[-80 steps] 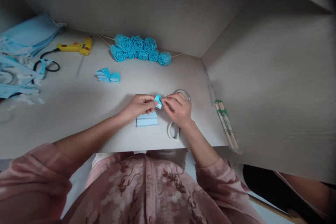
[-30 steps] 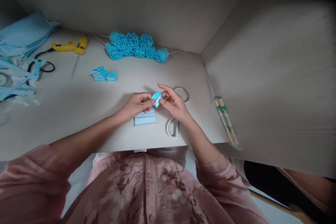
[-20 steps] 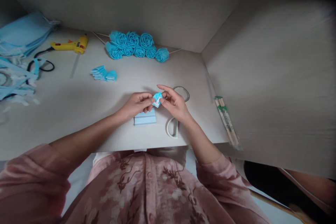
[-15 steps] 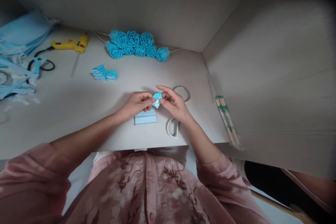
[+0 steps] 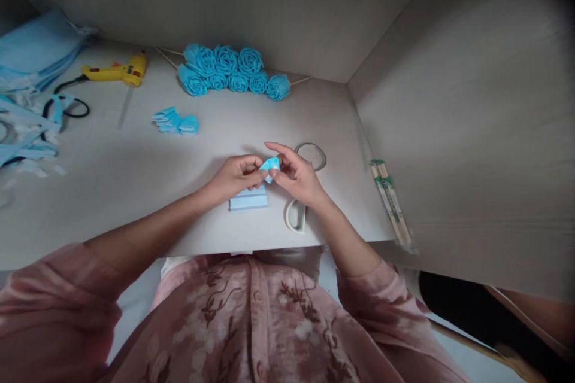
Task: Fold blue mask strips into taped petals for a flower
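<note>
Between my two hands, above the table, is a small folded piece of blue mask fabric [image 5: 270, 164]. My left hand [image 5: 240, 176] pinches its left side between thumb and fingers. On the right side, my right hand [image 5: 296, 175] grips it with thumb and fingertips, the index finger raised. A flat pleated light-blue mask piece [image 5: 248, 200] lies on the table just below my hands, its top edge partly covered. Close to my right hand are a roll of tape [image 5: 313, 155], partly hidden, and a white D-shaped ring [image 5: 295, 216].
Several blue fabric roses [image 5: 238, 69] on sticks lie at the back. Folded blue pieces [image 5: 175, 121] rest left of centre. A yellow glue gun [image 5: 114, 70], a mask stack [image 5: 38, 51] and blue scraps [image 5: 27, 131] occupy the left. Wrapped wooden sticks [image 5: 390, 203] lean near the right wall.
The folded blue piece has turned slightly in my fingers, and its white patch shows less. Both hands keep their grip; the view has shifted a little.
</note>
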A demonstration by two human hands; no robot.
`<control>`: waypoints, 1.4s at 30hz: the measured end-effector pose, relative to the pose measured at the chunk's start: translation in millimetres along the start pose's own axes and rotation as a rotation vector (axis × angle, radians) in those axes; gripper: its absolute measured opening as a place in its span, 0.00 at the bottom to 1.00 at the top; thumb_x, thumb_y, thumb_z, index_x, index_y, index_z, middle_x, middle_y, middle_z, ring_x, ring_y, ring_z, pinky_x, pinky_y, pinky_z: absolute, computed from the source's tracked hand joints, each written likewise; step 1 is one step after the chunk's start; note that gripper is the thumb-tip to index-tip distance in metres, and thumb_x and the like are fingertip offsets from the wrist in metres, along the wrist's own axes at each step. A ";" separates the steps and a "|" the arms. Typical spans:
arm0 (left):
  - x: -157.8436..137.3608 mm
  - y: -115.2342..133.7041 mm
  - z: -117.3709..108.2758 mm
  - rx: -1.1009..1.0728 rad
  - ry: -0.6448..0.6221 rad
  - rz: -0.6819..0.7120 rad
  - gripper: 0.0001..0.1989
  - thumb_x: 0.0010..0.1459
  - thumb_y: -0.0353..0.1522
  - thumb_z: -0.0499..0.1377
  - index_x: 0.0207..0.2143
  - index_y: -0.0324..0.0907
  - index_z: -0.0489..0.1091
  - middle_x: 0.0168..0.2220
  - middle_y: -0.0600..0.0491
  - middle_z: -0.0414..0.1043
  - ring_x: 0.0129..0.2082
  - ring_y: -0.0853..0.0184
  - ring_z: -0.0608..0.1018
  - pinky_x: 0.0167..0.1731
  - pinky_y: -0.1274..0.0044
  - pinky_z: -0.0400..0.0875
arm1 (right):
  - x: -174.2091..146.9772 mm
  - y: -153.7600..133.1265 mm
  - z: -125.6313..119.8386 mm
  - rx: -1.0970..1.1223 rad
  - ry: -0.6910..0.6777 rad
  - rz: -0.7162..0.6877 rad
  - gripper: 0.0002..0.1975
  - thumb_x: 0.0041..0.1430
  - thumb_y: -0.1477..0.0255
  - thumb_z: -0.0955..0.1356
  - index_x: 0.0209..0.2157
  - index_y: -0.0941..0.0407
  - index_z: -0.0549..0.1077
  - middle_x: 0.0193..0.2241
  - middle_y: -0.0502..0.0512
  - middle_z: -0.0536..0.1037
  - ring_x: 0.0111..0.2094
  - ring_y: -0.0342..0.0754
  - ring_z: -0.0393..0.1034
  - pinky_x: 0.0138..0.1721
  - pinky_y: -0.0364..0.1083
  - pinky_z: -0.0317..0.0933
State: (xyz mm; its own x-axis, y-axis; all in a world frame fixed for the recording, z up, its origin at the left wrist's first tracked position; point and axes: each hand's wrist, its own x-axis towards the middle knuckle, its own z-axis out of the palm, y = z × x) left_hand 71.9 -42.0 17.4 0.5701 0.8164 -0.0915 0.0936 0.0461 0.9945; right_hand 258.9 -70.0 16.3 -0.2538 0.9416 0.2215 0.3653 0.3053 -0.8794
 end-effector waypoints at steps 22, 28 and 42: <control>3.7 -8.1 -1.5 0.074 0.038 0.039 0.10 0.53 0.36 0.59 0.25 0.40 0.65 0.18 0.58 0.65 0.19 0.75 0.66 0.21 0.81 0.60 | 1.0 5.1 -2.0 0.114 0.050 0.013 0.21 0.60 0.70 0.68 0.56 0.52 0.70 0.29 0.47 0.70 0.30 0.40 0.64 0.34 0.41 0.61; 3.2 -8.3 -0.8 0.140 0.026 0.068 0.11 0.53 0.36 0.59 0.24 0.40 0.64 0.18 0.59 0.61 0.18 0.76 0.63 0.19 0.82 0.55 | 0.5 9.0 -2.6 0.127 -0.009 0.033 0.22 0.61 0.65 0.68 0.57 0.50 0.68 0.36 0.50 0.74 0.34 0.42 0.67 0.37 0.43 0.63; 2.9 -0.3 -4.9 -0.076 0.055 -0.050 0.12 0.54 0.39 0.60 0.27 0.40 0.66 0.19 0.58 0.67 0.18 0.76 0.66 0.19 0.82 0.56 | 3.1 8.0 -7.4 0.274 0.078 0.076 0.19 0.61 0.57 0.67 0.50 0.52 0.72 0.30 0.49 0.74 0.28 0.41 0.68 0.33 0.43 0.67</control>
State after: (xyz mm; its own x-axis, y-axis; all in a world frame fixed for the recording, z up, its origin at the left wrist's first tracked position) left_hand 69.5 -36.9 17.0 0.5206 0.8421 -0.1407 0.0580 0.1296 0.9899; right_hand 267.7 -63.6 13.1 -0.1609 0.9717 0.1728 0.1226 0.1934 -0.9734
